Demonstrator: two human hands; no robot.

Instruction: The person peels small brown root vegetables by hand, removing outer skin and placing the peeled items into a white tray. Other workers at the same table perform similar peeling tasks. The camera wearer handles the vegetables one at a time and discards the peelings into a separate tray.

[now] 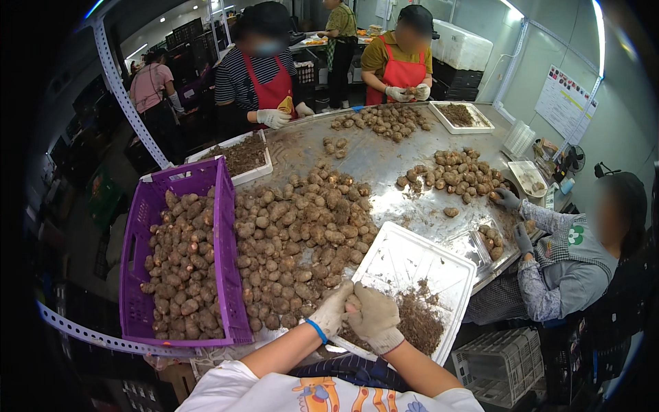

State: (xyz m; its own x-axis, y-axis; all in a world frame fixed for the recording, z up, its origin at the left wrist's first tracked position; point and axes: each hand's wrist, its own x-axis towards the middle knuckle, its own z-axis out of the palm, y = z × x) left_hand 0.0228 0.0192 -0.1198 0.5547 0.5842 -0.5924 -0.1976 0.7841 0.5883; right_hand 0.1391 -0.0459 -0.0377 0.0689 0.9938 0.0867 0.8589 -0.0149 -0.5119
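My left hand (331, 312) and my right hand (375, 320), both in pale work gloves, meet above the near edge of a white tray (386, 255). Both are closed around a small taro (353, 303), of which only a bit shows between the fingers. Brown peelings and root hairs (420, 323) lie in the tray below my right hand. Just beyond my left hand spreads a large heap of small brown hairy taros (302, 237) on the metal table (405, 206).
A purple crate (225, 254) full of taros stands at the left. Smaller taro piles (461, 173) lie across the table. More white trays of scraps (255, 161) sit along its edges. Co-workers (264, 82) stand opposite; another person (570, 254) sits at the right, beside a grey crate (504, 367).
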